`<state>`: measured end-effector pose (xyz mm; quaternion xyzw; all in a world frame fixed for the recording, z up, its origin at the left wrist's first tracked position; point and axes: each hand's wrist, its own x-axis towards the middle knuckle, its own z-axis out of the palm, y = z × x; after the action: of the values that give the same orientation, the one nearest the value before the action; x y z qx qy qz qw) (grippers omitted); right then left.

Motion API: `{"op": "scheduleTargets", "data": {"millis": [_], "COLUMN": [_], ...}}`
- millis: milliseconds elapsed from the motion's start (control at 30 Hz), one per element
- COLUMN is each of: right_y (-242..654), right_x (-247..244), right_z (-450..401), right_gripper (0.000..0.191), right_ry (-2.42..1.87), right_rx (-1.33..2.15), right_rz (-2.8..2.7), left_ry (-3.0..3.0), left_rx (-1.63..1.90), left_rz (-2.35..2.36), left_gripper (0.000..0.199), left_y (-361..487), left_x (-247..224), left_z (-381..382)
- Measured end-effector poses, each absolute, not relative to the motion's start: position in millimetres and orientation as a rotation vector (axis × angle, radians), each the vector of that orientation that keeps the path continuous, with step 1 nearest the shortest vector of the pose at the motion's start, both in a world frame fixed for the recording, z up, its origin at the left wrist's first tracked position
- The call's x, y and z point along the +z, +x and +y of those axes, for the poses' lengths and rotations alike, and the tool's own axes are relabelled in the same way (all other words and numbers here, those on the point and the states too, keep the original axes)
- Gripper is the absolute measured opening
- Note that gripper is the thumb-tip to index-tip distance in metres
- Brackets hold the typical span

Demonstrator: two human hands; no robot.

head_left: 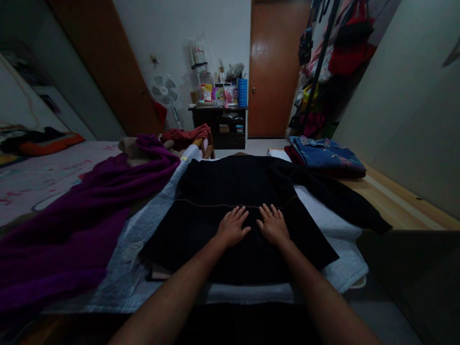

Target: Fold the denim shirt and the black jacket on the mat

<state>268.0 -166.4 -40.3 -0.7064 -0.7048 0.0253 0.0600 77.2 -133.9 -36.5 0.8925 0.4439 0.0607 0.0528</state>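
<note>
Well, the left hand (pixel 232 228) and right hand (pixel 273 225) lie flat on the black garment (pixel 251 266), fingers (pixel 237 212) loosely spread, tips by its brownish seam (pixel 201 205), neither nearer; it runs lengthwise away, hem (pixel 251 281) near the front edge of the pale blue cloth (pixel 118 273).

Bare left hand (pixel 233 227), bare right hand (pixel 273 224), uncovered forearms (pixel 176 294)
</note>
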Motion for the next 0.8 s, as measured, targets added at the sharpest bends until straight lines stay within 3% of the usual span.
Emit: {"op": "scheduleTargets", "data": {"millis": [233,333,500,800], "right_y": [253,228,202,203], "right_x": [-13,-8,-29,-44], "right_z": [-142,-121,-107,-109], "right_gripper": [0.051,0.049,0.05,0.055], "right_ry": [-2.234,-2.079,-1.948,-1.999], "right_rx": [0.256,0.235,0.207,0.096], "right_rz": [-2.115,-2.135,-2.148,-2.182], "left_ry": [2.68,2.681,2.614,2.66], "left_rx": [0.211,0.246,0.258,0.213], "left_rz": [1.482,1.466,1.548,1.648], "left_gripper": [0.071,0.072,0.061,0.06], "left_y": [61,60,54,18], "left_x": [-46,-48,-48,-43], "left_z": [-166,-170,-162,-105]}}
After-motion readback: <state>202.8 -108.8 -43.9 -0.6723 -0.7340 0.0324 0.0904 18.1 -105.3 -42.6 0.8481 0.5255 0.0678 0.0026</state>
